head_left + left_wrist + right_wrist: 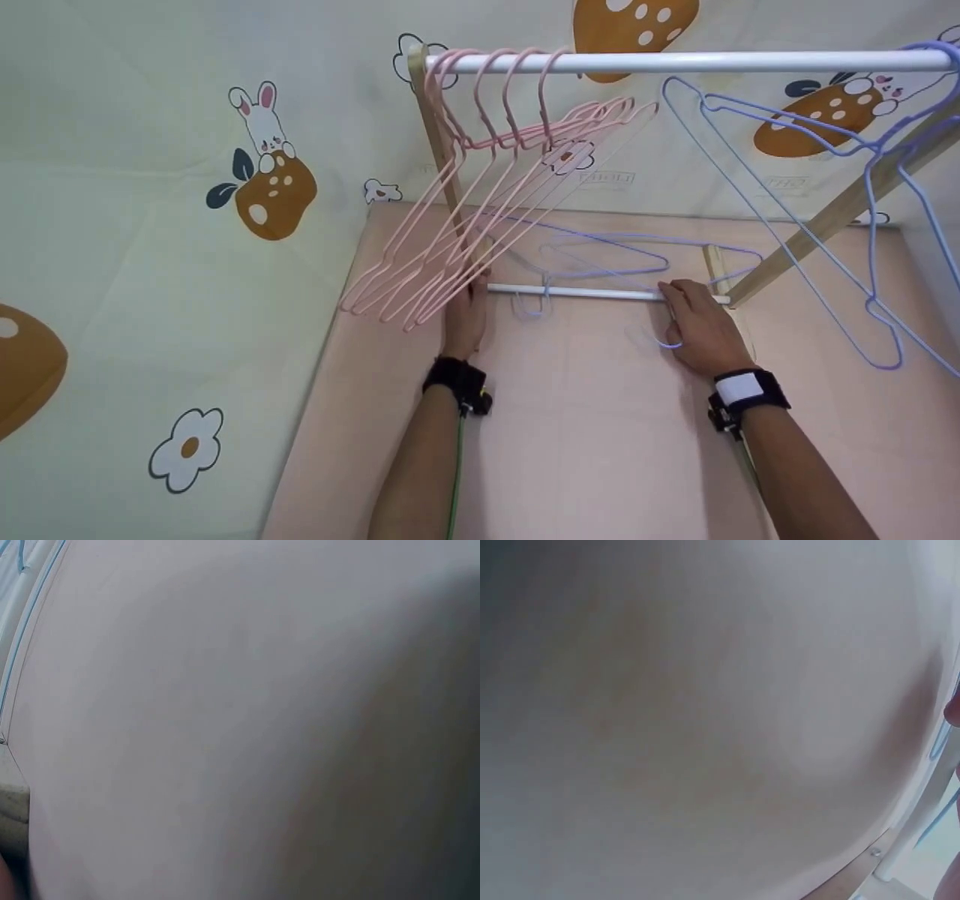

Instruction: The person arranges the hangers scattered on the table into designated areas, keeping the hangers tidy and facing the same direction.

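A small wooden clothes rack (825,206) with a white lower bar (577,290) stands in front of both hands. My left hand (465,322) grips the rack at the foot of its left post, its fingers partly hidden behind pink hangers (442,255). Toward the bar's right end, my right hand (701,330) curls its fingers over the bar. A blue hanger (667,238) lies behind that bar, with its hook close by the right thumb. Beside it lies a second blue hanger (600,234). In the right wrist view, fingertips (952,711) show at the right edge by the bar.
Several pink hangers hang at the left end of the white top rail (690,62). More blue hangers (874,225) hang from its right end, over the right forearm's side. A pink surface (592,435) lies under the rack; a patterned wall covering (150,225) rises at left and behind.
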{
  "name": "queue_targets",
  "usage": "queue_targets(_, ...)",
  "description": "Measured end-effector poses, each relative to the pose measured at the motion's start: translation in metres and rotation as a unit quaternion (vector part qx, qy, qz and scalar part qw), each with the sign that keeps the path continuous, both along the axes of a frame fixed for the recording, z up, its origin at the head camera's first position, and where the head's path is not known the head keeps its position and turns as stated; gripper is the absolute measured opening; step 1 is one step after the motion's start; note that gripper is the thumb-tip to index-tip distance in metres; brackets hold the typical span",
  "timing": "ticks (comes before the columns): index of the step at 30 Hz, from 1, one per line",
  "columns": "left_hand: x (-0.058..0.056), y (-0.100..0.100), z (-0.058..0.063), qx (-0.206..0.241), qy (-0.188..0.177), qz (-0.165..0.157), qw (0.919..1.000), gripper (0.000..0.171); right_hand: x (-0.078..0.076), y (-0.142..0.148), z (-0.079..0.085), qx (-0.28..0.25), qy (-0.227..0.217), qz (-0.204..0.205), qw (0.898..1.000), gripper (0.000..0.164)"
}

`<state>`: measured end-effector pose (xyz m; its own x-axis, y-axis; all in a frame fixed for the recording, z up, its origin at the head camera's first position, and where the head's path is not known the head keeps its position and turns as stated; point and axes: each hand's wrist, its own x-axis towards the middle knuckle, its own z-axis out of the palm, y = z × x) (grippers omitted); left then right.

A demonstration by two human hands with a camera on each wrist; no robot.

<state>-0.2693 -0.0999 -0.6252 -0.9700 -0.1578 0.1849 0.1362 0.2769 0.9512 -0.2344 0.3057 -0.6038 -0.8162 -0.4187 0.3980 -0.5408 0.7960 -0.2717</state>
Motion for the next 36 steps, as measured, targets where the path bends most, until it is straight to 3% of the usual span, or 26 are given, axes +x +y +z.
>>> queue_targets(5, -0.002, 0.000, -0.002, 0.005, 0.021, -0.009, 0.9997, 0.038, -0.003, -0.005, 0.006, -0.011, 0.023, 0.023, 0.999, 0.053)
queue_targets(9, -0.001, -0.001, -0.004, 0.025, 0.019, -0.019, 0.9993, 0.054, -0.005, -0.011, 0.012, -0.010, 0.052, 0.038, 0.998, 0.038)
queue_targets(18, -0.003, -0.001, -0.005, 0.025, 0.028, -0.013, 0.9992, 0.041, 0.001, -0.025, 0.032, 0.000, 0.043, 0.046, 0.998, 0.025)
queue_targets(25, -0.001, 0.001, -0.003, 0.005, -0.007, 0.000, 1.0000, 0.052, 0.005, -0.039, 0.051, -0.010, 0.098, 0.074, 0.992, 0.016)
queue_targets(31, -0.003, 0.001, -0.002, 0.004, 0.007, 0.003, 1.0000, 0.040, 0.012, -0.050, 0.067, -0.026, 0.109, 0.081, 0.990, 0.006)
queue_targets(36, -0.001, 0.000, -0.002, 0.008, 0.009, -0.007, 0.9999, 0.040, 0.020, -0.058, 0.084, -0.042, 0.118, 0.073, 0.989, 0.024)
